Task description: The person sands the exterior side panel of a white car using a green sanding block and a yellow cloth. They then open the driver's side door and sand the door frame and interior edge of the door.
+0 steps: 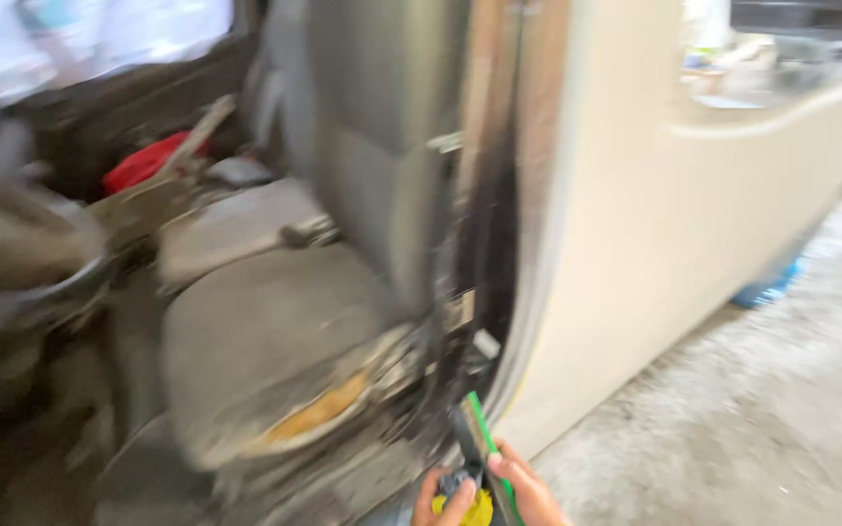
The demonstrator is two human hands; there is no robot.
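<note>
The picture is blurred by motion. At the bottom edge my left hand (443,502) holds a bunched yellow and grey cloth (468,499). Just right of it, my right hand (528,492) grips a slim tool with a green and black blade (477,429) that points up toward the car's door pillar (494,224). Both hands sit close together at the sill of an open beige car. The grey driver seat (265,331) is to the upper left of them, its side worn through to yellow foam (319,414).
The beige rear body panel (694,214) fills the right half. Rough concrete floor (762,419) lies beneath it, with a blue object (767,287) under the car. Inside are a steering wheel (41,282), a passenger seat (236,224) and something red (148,161).
</note>
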